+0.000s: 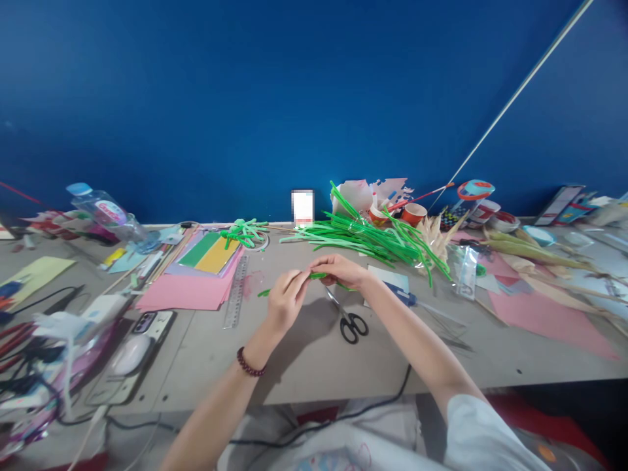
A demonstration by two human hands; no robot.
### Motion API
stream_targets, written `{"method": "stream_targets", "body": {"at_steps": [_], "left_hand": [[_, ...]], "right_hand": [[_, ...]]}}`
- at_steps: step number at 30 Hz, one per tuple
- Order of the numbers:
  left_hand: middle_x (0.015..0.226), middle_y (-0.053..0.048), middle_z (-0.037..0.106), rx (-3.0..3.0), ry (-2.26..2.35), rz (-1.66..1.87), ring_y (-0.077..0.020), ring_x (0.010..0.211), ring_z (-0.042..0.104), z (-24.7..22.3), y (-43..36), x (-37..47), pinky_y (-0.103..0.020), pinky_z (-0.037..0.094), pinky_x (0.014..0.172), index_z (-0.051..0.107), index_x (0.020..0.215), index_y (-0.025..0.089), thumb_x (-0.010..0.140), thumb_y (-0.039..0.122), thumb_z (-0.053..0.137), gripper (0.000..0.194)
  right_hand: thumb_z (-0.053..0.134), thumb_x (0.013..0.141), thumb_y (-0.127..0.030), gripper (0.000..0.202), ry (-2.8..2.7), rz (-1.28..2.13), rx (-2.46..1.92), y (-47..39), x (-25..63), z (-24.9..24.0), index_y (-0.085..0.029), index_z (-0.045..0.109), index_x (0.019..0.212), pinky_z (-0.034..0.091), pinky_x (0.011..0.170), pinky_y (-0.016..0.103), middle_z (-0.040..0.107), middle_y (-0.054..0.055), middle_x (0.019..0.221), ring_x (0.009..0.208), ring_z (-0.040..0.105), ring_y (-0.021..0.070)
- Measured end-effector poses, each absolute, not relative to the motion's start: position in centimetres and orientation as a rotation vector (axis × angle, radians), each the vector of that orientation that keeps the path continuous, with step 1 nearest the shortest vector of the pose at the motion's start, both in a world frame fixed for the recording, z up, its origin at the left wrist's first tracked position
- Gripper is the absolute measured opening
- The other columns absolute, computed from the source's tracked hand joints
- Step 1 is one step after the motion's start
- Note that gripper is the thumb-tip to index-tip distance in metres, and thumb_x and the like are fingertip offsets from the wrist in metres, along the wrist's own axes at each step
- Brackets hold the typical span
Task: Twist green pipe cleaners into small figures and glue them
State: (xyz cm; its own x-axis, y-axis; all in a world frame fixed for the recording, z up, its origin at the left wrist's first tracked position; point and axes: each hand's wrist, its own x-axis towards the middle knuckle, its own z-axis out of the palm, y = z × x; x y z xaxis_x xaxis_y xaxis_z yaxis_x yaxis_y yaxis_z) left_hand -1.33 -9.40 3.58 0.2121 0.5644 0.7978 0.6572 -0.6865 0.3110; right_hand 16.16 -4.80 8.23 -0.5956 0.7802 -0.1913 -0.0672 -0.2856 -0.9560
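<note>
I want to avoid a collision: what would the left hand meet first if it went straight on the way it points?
Most likely the right hand, just ahead of the left hand, near the green stem between them; depth and contact there are unclear.

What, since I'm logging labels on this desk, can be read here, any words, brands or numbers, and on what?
"Ganten" (probable; slightly blurred): the clear plastic bottle's label.
Too small or blurred to read: markings on the clear ruler, the pixelated white panel, and the red-and-white tub.
</note>
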Motion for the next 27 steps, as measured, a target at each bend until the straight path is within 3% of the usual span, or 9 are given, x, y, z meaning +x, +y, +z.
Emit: {"method": "stream_targets", "body": {"at_steps": [4,8,13,16,19,22,27], "left_hand": [[0.09,-0.009,0.066,-2.35,-1.22,-1.511,-0.0176,0.083,0.063,3.6,-9.4,-1.3,-0.03,0.049,0.08,0.063,0.098,0.019,0.088,0.019,0.049,0.018],[0.09,-0.01,0.065,-2.381,-1.319,-1.62,-0.0185,0.086,0.062,3.4,-9.0,-1.3,-0.031,0.047,0.082,0.062,0.093,0.019,0.088,0.022,0.048,0.015],[0.086,-0.009,0.063,-2.326,-1.56,-1.85,-0.0181,0.084,0.06,3.8,-8.9,-1.3,-0.03,0.047,0.078,0.06,0.086,0.018,0.087,0.03,0.051,0.015],[0.077,-0.006,0.062,-2.343,-1.866,-2.111,-0.0168,0.075,0.06,4.1,-8.9,-1.1,-0.029,0.046,0.072,0.06,0.085,0.017,0.083,0.039,0.056,0.022],[0.067,-0.001,0.059,-2.404,-2.088,-2.543,-0.0135,0.064,0.058,4.1,-8.5,-0.9,-0.026,0.046,0.065,0.06,0.081,0.016,0.074,0.045,0.064,0.03],[0.063,0.001,0.056,-2.364,-2.109,-2.908,-0.0102,0.059,0.055,4.0,-8.1,-0.8,-0.023,0.044,0.062,0.06,0.072,0.015,0.066,0.046,0.072,0.033],[0.062,0.002,0.055,-2.345,-1.977,-3.202,-0.0077,0.056,0.05,4.0,-8.1,-0.9,-0.02,0.041,0.056,0.061,0.071,0.015,0.065,0.04,0.075,0.029]], "right_hand": [[0.064,0.071,-0.028,0.024,-1.526,1.868,-0.892,-4.5,16.7,8.1,-0.011,0.069,0.087,0.021,0.046,0.021,0.055,-0.002,0.06,0.047,0.034,0.0035],[0.058,0.071,-0.022,0.022,-1.639,1.863,-0.878,-4.5,17.1,8.1,-0.012,0.068,0.088,0.024,0.047,0.021,0.058,0.0,0.068,0.048,0.036,0.0031],[0.067,0.068,-0.031,0.023,-1.606,1.706,-0.968,-4.6,16.2,7.8,-0.014,0.061,0.083,0.024,0.044,0.019,0.055,-0.004,0.063,0.046,0.037,0.0035],[0.067,0.068,-0.033,0.022,-1.605,1.502,-1.029,-4.7,15.4,7.4,-0.015,0.061,0.078,0.027,0.045,0.019,0.053,-0.005,0.059,0.047,0.038,0.0047],[0.065,0.071,-0.031,0.018,-1.647,1.299,-1.001,-4.8,14.7,7.2,-0.015,0.063,0.077,0.039,0.057,0.022,0.06,-0.001,0.067,0.058,0.05,0.0086],[0.061,0.075,-0.027,0.012,-1.736,1.1,-0.994,-5.0,14.5,7.1,-0.015,0.063,0.076,0.044,0.067,0.025,0.064,0.002,0.073,0.068,0.057,0.0122],[0.055,0.079,-0.021,0.009,-1.782,0.887,-0.983,-5.4,14.4,7.2,-0.016,0.062,0.076,0.044,0.063,0.023,0.065,0.002,0.074,0.069,0.058,0.0123]]}}
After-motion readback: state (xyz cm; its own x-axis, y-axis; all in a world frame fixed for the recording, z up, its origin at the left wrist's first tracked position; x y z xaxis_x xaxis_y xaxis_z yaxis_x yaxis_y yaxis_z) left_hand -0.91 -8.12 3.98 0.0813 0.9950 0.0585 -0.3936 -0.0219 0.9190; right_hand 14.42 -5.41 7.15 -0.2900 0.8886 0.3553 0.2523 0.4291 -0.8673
